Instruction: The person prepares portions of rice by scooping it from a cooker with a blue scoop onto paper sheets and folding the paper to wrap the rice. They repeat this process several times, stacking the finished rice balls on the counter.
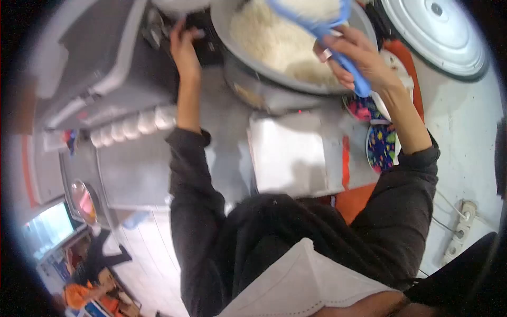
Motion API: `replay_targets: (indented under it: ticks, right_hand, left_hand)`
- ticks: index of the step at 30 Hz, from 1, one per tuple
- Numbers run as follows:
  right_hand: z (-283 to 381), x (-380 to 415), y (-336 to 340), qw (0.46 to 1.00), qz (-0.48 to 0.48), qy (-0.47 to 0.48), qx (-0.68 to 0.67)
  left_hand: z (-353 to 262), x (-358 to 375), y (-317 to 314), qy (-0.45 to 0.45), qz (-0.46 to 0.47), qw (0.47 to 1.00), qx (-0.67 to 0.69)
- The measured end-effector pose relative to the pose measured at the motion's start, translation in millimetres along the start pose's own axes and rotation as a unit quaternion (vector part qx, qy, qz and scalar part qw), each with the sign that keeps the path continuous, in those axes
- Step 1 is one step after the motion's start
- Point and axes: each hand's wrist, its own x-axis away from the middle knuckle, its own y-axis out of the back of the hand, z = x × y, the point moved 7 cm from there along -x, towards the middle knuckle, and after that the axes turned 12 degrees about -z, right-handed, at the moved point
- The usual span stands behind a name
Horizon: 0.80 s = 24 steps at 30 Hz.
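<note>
My right hand (364, 61) is wrapped round the handle of a blue plastic scoop (346, 66). The scoop's head is over a large grey metal pot (264, 87), with pale grains that look like rice inside its blue rim. More rice (280, 45) fills the pot. To the left of the pot, my left hand (185, 50) is raised with its fingers apart, just below a white rounded container (182, 4) cut off by the top edge. I see nothing held in it. A stack of white paper sheets (288, 150) lies in front of the pot.
A round metal lid (438, 37) is at the upper right. Patterned dark-blue items (380, 148) sit right of the paper. Several white rounded things (132, 127) line the counter's left. A power strip (460, 230) is at lower right; another person (79, 296) is at lower left.
</note>
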Motion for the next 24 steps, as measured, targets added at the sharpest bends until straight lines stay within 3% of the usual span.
replay_targets:
  ticks: [1, 3, 5, 7, 8, 9, 10, 12, 13, 15, 16, 17, 18, 19, 21, 24]
  right_hand:
    - [-3.3, 24.9, 1.8, 0.999, -0.029, 0.009, -0.019]
    - [-31.1, 77.4, 6.5, 0.994, -0.093, -0.040, -0.050]
    - [-85.8, 124.5, 16.4, 0.979, -0.134, -0.096, -0.121]
    - [-153.4, 160.4, 12.1, 0.932, -0.155, -0.185, -0.270]
    - [-183.8, 169.8, 3.3, 0.922, -0.098, -0.239, -0.290]
    - [-225.3, 178.1, 2.4, 0.908, -0.130, -0.262, -0.301]
    - [-261.8, 188.5, -2.1, 0.891, -0.163, -0.287, -0.312]
    - [-294.8, 188.1, -5.2, 0.888, -0.180, -0.272, -0.324]
    - [-299.8, 183.5, -3.3, 0.887, -0.198, -0.251, -0.335]
    - [-305.3, 175.2, 7.4, 0.915, -0.215, -0.230, -0.254]
    - [-284.3, 159.5, 16.9, 0.977, -0.199, 0.014, 0.074]
    - [-264.9, 160.2, 0.1, 0.874, -0.148, 0.253, 0.389]
    - [-280.5, 160.4, -11.3, 0.795, -0.063, 0.255, 0.547]
    - [-284.2, 160.3, -10.8, 0.795, -0.062, 0.251, 0.549]
    - [-299.9, 154.4, -22.6, 0.758, 0.061, 0.261, 0.595]
    - [-306.8, 157.4, -22.1, 0.756, 0.123, 0.228, 0.600]
  left_hand:
    - [-15.5, 13.5, 6.2, -0.050, -0.059, 0.997, -0.025]
    - [-38.4, 74.1, 13.9, -0.066, -0.107, 0.992, 0.007]
    - [-30.8, 145.2, 20.9, -0.121, -0.049, 0.986, -0.108]
    - [6.7, 223.6, 20.5, -0.119, 0.133, 0.957, -0.226]
    - [30.9, 267.5, 19.1, -0.149, 0.254, 0.902, -0.315]
    - [53.7, 308.8, 19.5, -0.171, 0.369, 0.824, -0.394]
    - [58.5, 331.9, 24.0, -0.164, 0.370, 0.823, -0.398]
    - [79.2, 366.2, 25.3, -0.140, 0.432, 0.740, -0.496]
    - [81.7, 365.6, 27.5, -0.137, 0.429, 0.741, -0.498]
    - [95.8, 361.9, 38.6, -0.119, 0.453, 0.689, -0.553]
    - [98.4, 359.1, 41.6, -0.122, 0.446, 0.688, -0.559]
    - [98.8, 356.8, 44.2, -0.118, 0.449, 0.688, -0.559]
    - [99.0, 356.6, 44.1, -0.127, 0.456, 0.683, -0.556]
    - [97.8, 356.7, 42.1, -0.138, 0.463, 0.679, -0.553]
    - [98.3, 351.3, 40.0, -0.135, 0.461, 0.683, -0.550]
    - [98.1, 358.0, 47.0, -0.126, 0.468, 0.677, -0.554]
